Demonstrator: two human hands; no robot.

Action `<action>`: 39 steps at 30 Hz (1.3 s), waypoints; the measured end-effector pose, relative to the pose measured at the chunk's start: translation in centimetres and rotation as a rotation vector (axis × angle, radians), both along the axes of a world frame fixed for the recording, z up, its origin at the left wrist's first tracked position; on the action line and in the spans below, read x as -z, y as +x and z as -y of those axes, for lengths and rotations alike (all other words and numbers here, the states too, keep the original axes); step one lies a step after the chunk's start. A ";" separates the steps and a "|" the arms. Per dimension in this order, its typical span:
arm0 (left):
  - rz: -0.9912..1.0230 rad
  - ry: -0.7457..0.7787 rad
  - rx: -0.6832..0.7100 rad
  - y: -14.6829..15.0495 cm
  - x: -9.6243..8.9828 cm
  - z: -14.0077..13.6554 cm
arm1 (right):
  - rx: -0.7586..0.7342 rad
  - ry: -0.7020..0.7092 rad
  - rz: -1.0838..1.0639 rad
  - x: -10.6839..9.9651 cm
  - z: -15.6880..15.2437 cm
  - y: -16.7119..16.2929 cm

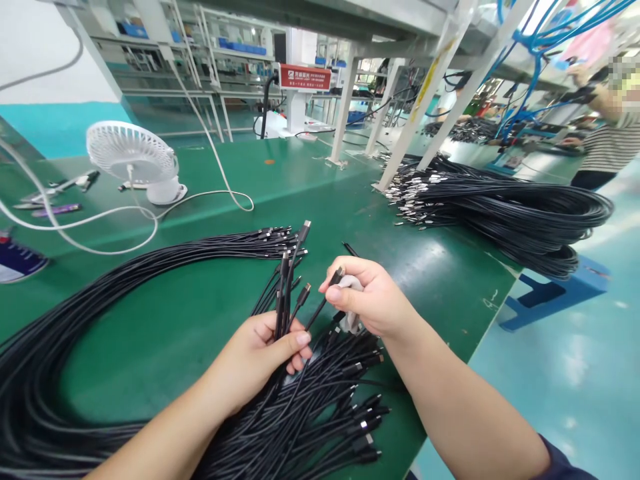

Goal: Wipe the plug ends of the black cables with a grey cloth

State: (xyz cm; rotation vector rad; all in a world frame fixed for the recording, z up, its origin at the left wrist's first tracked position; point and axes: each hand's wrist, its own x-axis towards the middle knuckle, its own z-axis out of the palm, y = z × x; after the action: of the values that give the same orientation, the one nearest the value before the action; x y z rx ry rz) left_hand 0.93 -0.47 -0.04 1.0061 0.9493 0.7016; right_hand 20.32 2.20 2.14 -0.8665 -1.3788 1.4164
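Observation:
My left hand (273,350) is closed around a few black cables (283,293), their connector ends pointing up above the thumb. Between the thumb and fingers of my right hand (373,293) is the connector end of one cable (336,277). A crumpled whitish cloth (351,303) is also tucked in that hand. Below both hands lies a thick heap of black cables (300,407) with plugs at the right end. The bundle curves round to the left, and its other plug ends (275,241) rest on the green table (150,373) beyond my left hand.
A white fan (133,153) with a white cord stands at the back left, near some tools (60,193). Another large coil of black cables (510,200) lies at the right by white frame legs (420,100). A blue stool (555,293) is beside the table. A person (610,140) works at far right.

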 end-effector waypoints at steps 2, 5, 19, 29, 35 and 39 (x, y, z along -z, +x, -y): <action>-0.018 0.033 0.011 0.0 0.1 0.0 | 0.029 -0.016 0.027 0.1 0.0 -0.1; -0.039 0.066 0.017 0.0 0.3 0.1 | 0.078 -0.029 0.090 0.2 0.0 -0.3; -0.144 0.081 0.015 0.2 0.1 0.0 | 0.316 0.107 0.375 -0.6 0.0 -1.0; -0.129 0.097 0.042 0.0 0.2 -0.1 | 0.307 0.050 0.379 -1.0 -0.2 -0.6; -0.089 0.057 0.045 -0.1 0.1 -0.1 | 0.269 0.019 0.226 -1.2 -0.5 0.5; -0.066 0.043 0.065 -0.3 0.0 -0.1 | 0.284 0.074 0.233 -1.5 -0.5 1.3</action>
State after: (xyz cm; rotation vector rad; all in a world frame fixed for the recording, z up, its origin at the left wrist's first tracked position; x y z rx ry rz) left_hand 0.66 -0.39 -0.04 1.0982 0.9581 0.6403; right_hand 21.64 2.73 3.63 -1.1567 -1.4057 1.0673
